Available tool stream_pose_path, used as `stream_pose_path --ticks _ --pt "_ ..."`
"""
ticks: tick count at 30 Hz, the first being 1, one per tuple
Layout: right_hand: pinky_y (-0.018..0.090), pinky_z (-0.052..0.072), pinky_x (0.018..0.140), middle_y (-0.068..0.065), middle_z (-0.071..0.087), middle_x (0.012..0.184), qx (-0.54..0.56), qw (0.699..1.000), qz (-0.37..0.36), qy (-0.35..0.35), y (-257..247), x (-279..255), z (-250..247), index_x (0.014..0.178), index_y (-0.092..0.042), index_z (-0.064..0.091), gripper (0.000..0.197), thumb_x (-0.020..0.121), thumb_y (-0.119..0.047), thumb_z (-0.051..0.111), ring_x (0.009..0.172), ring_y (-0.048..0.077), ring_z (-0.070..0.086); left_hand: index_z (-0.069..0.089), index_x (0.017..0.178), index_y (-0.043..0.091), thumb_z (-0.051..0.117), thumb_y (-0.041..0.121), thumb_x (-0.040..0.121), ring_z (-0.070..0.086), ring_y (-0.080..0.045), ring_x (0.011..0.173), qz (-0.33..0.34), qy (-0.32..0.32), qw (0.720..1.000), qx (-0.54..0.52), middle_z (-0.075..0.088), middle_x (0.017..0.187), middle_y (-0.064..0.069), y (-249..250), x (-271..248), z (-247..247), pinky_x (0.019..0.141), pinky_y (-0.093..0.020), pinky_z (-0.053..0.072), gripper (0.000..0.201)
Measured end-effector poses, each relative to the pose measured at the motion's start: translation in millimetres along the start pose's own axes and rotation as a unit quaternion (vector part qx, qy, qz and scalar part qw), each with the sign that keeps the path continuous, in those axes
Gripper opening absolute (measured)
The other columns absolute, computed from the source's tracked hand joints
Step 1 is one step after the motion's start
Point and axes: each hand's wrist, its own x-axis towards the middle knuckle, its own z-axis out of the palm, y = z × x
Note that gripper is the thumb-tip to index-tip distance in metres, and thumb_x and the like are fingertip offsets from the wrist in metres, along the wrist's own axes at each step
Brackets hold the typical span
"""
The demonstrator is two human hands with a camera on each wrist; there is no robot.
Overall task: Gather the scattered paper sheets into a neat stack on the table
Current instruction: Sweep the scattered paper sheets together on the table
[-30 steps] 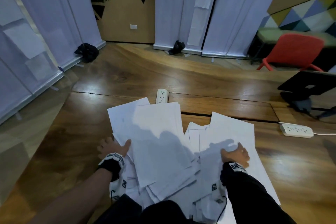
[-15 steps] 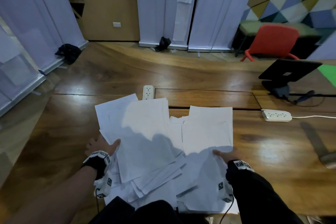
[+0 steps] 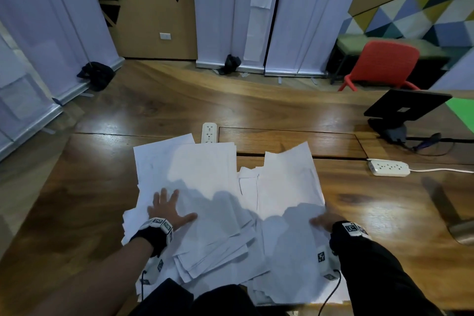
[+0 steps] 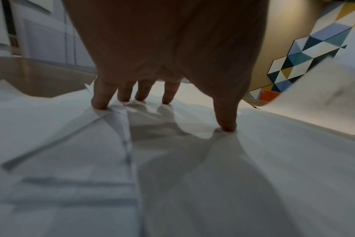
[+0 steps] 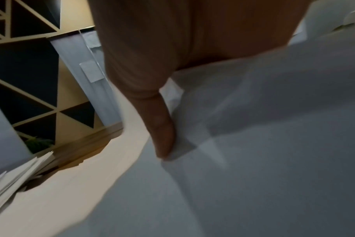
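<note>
A loose pile of white paper sheets (image 3: 205, 182) covers the near middle of the wooden table (image 3: 77, 200). My left hand (image 3: 166, 209) lies flat on the pile's left part with fingers spread. In the left wrist view its fingertips (image 4: 100, 99) press down on the paper (image 4: 253, 160). My right hand (image 3: 322, 220) pinches the near right edge of a large sheet (image 3: 289, 182), which is skewed and partly raised. In the right wrist view the thumb (image 5: 162, 131) lies on top of that sheet (image 5: 274, 128); the fingers are hidden beneath it.
One white power strip (image 3: 209, 133) lies just beyond the pile, and another (image 3: 388, 167) lies to the right with its cable. A black screen on a stand (image 3: 405, 108) is at the far right. A red chair (image 3: 384, 64) stands behind the table.
My left hand moved from the pile's left edge onto the sheets and flattened out. My right hand drew back toward me with the right sheet, which turned and lifted.
</note>
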Motion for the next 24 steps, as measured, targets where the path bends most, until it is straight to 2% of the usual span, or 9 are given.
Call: stream_pose_path --ticks 3,6,9,11,14,17,19,21,24 --pt "0.042 0.058 0.082 0.02 0.067 0.111 0.004 1.0 -0.003 -0.016 10 9 9 0.126 -0.002 0.053 0.058 0.073 -0.01 0.074 0.095 0.034 0.068 -0.003 0.151 0.03 0.051 0.08 0.067 -0.01 -0.03 0.149 0.011 0.0 1.0 0.003 -0.014 0.161 -0.007 -5 3 -1 0.118 -0.053 0.01 0.111" --pt "0.039 0.058 0.079 0.018 0.072 0.101 0.035 0.998 -0.008 -0.042 11 11 15 0.113 -0.001 0.064 0.051 0.066 -0.012 0.08 0.089 0.031 0.07 -0.004 0.151 0.031 0.051 0.081 0.066 -0.011 -0.029 0.149 0.021 -0.011 1.0 0.011 -0.016 0.16 -0.006 -9 3 -1 0.119 -0.054 0.009 0.113" --pt "0.036 0.056 0.074 0.015 0.07 0.083 0.021 0.999 -0.027 -0.043 5 3 8 0.098 0.0 0.065 0.025 0.076 -0.011 0.072 0.074 0.027 0.067 -0.006 0.15 0.033 0.049 0.083 0.065 -0.013 -0.027 0.148 0.023 -0.01 1.0 0.013 -0.018 0.16 -0.004 -12 1 1 0.117 -0.058 0.005 0.114" --pt "0.035 0.053 0.07 0.012 0.064 0.073 0.02 0.999 -0.032 -0.02 4 1 -7 0.09 0.0 0.062 0.017 0.082 -0.014 0.067 0.068 0.025 0.061 -0.007 0.15 0.034 0.049 0.084 0.064 -0.014 -0.027 0.148 0.026 -0.008 1.0 0.012 -0.019 0.16 -0.003 -12 1 3 0.116 -0.059 0.004 0.114" --pt "0.032 0.049 0.068 0.021 0.068 0.098 0.072 0.996 -0.026 0.04 7 6 -44 0.106 0.011 0.063 0.032 0.082 -0.009 0.069 0.083 0.029 0.061 -0.007 0.15 0.033 0.049 0.083 0.064 -0.014 -0.028 0.148 0.029 -0.012 0.999 0.013 -0.02 0.16 -0.004 -12 2 3 0.116 -0.059 0.006 0.115" --pt "0.034 0.041 0.072 0.02 0.061 0.101 0.125 0.988 -0.032 0.086 3 5 -82 0.112 0.016 0.058 0.047 0.08 -0.015 0.074 0.086 0.029 0.056 -0.006 0.151 0.032 0.05 0.083 0.064 -0.014 -0.028 0.148 0.03 -0.011 0.999 0.015 -0.019 0.16 -0.004 -11 1 1 0.116 -0.059 0.006 0.115" --pt "0.037 0.038 0.077 0.018 0.058 0.1 0.163 0.981 -0.05 0.091 -8 0 -96 0.109 0.012 0.058 0.043 0.081 -0.016 0.073 0.088 0.03 0.053 -0.006 0.151 0.031 0.05 0.082 0.065 -0.013 -0.028 0.148 0.029 -0.011 0.999 0.017 -0.019 0.16 -0.004 -10 0 0 0.116 -0.059 0.006 0.114" --pt "0.038 0.038 0.079 0.018 0.059 0.094 0.218 0.97 -0.08 0.078 -24 -4 -98 0.094 0.005 0.061 0.024 0.08 -0.009 0.074 0.083 0.029 0.053 -0.006 0.151 0.031 0.051 0.081 0.066 -0.013 -0.028 0.148 0.029 -0.014 0.999 0.014 -0.018 0.16 -0.005 -9 -2 -2 0.117 -0.058 0.005 0.114" --pt "0.039 0.042 0.079 0.015 0.062 0.08 0.262 0.959 -0.099 0.039 -55 -5 -66 0.076 -0.006 0.06 0.016 0.075 -0.005 0.076 0.078 0.029 0.056 -0.001 0.151 0.031 0.053 0.079 0.066 -0.009 -0.029 0.149 0.034 -0.007 0.999 0.012 -0.014 0.161 -0.005 -9 -3 -5 0.117 -0.056 0.008 0.112"
